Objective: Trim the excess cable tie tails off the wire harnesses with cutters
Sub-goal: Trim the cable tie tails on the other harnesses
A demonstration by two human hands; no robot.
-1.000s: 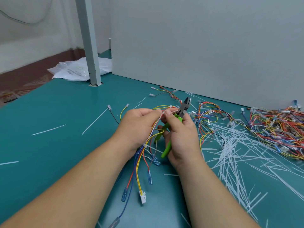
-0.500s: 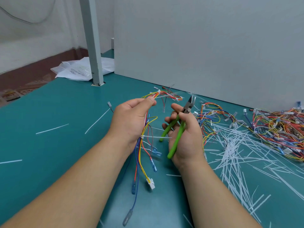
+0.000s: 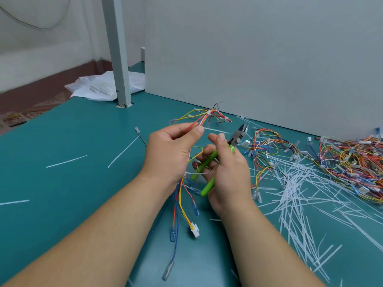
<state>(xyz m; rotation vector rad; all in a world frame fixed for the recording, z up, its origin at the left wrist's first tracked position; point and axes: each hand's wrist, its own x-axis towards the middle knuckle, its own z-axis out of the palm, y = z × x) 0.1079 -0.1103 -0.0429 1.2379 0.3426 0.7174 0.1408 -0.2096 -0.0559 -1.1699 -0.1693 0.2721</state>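
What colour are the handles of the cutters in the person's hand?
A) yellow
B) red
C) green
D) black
C: the cutters held in the right hand have bright green handles, with a dark metal head pointing up toward the wall.

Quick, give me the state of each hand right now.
Left hand: closed on the wire harness.
Right hand: closed on the green-handled cutters, not cutting anything.
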